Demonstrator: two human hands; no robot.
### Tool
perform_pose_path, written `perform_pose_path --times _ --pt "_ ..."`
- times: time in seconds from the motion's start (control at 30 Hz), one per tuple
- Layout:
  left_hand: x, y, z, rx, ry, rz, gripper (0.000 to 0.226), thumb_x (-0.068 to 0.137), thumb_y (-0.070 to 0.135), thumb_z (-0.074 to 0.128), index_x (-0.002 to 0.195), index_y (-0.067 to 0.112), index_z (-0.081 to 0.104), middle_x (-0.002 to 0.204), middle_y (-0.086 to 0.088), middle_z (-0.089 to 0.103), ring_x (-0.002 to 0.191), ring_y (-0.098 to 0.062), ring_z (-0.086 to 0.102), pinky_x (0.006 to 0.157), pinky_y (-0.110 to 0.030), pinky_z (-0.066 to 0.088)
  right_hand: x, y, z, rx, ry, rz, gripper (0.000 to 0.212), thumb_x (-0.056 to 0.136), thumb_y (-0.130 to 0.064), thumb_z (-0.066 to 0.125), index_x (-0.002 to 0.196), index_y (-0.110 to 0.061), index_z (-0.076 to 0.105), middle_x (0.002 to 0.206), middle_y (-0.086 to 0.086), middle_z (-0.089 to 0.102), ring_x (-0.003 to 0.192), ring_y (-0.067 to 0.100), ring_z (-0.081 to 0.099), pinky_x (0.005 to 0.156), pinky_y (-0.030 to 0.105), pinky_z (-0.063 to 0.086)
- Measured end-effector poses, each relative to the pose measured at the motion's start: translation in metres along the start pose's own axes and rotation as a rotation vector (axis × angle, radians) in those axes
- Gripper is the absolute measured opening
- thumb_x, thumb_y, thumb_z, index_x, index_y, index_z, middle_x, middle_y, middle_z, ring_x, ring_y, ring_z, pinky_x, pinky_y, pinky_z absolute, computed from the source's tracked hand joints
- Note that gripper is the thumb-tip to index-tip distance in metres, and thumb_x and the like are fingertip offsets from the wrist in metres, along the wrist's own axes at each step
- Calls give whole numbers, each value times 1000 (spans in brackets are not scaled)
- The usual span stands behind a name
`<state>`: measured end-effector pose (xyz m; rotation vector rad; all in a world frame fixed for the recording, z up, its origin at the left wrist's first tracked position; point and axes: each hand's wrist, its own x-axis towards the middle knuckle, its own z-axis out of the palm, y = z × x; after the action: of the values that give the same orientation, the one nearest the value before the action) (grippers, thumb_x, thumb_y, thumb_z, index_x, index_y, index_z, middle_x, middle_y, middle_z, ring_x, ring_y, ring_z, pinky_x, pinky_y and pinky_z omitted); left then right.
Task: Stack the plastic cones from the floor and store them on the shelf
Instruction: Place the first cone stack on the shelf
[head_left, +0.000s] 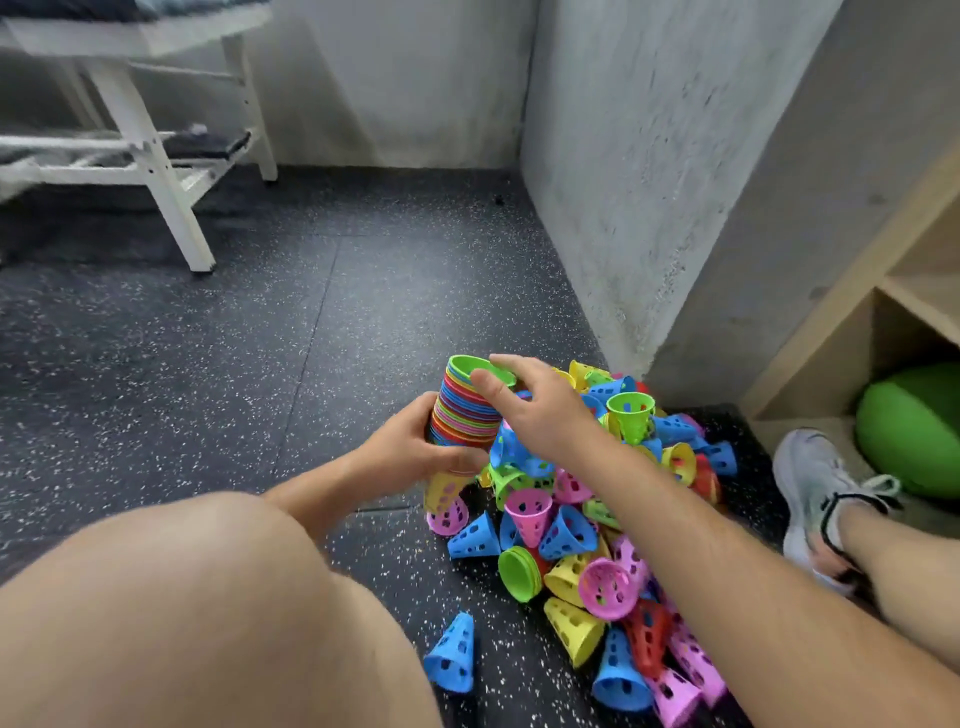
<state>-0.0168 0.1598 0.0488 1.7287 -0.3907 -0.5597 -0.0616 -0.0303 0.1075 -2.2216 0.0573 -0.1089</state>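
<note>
The left hand (410, 447) curls around the lower part of a tall multicoloured stack of nested cones (464, 418), holding it tilted just above the speckled rubber floor (208, 364). The right hand (540, 410) pinches the rim of the green cone (475, 365) on top of the stack between thumb and forefinger. The pile of loose perforated cones (597, 545) lies on the floor just beside the stack, near the wooden shelf (831, 332), whose bottom compartment holds a green ball (914, 431).

A white metal frame (156, 161) stands at the far left, with a dark pad (208, 145) on its lower rack. Rough grey walls (623, 182) meet in a corner. Low on the right, a green ball (914, 431) sits just beside a white shoe (815, 483).
</note>
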Motion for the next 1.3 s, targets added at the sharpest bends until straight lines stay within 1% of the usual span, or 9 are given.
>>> perform_pose_path --times 0.13,0.33,0.47,0.63,0.73,0.93,1.07,1.17,1.3 --pt "9 82 1 83 -70 188 91 51 26 98 130 12 53 120 -19 70 114 -36 68 99 -54 55 -8 -47 -68 71 216 -149 53 88 -64 60 132 -35 59 123 -8 59 107 10 62 98 36 52" --pt "-5 238 26 91 -20 477 80 58 24 93 129 14 58 108 -6 75 96 -13 71 85 -30 57 -28 -126 -187 -90 513 -478 28 104 -32 51 131 -31 60 117 -4 52 97 7 61 82 6 44" --pt "-3 315 59 67 -74 594 67 60 28 94 122 31 67 119 -6 71 102 -18 73 87 -35 60 -47 -142 -265 -309 639 -576 30 108 -25 43 133 -26 59 110 3 60 99 13 59 85 25 50" --pt "20 391 120 32 -33 693 77 49 41 96 120 43 65 125 2 55 98 -25 74 81 -52 62 -73 -123 -355 -482 726 -494 52 106 -23 45 156 -27 31 119 0 55 113 15 45 97 24 38" --pt "42 434 165 -32 -32 705 74 45 43 95 107 33 56 112 4 58 74 -22 72 62 -42 56 -85 -109 -407 -588 780 -475 77 94 -21 59 158 -38 19 132 -1 44 120 15 43 100 26 41" --pt "101 523 249 47 -200 653 90 42 57 98 111 13 61 100 -4 69 76 -25 71 67 -42 59 -84 -66 -516 -764 896 -292 74 85 -26 71 149 -35 36 154 1 22 125 31 48 100 43 49" --pt "134 586 296 64 -363 596 58 68 28 90 119 13 71 114 -10 76 105 -28 74 83 -37 63 -85 -40 -576 -595 983 -182 76 80 -39 79 146 -26 44 146 4 34 123 25 52 101 36 48" --pt "158 622 339 99 -428 619 58 69 18 88 123 10 69 117 -13 75 104 -28 74 86 -35 62 -85 -23 -612 -334 1014 -95 66 80 -36 79 138 -28 51 125 3 50 113 18 57 96 28 48" --pt "189 638 413 209 -395 693 38 84 22 84 116 21 64 115 -6 75 101 -23 74 90 -38 60 -78 5 -647 -150 971 -28 76 84 -31 78 147 -32 37 129 -2 60 114 18 59 87 26 45"
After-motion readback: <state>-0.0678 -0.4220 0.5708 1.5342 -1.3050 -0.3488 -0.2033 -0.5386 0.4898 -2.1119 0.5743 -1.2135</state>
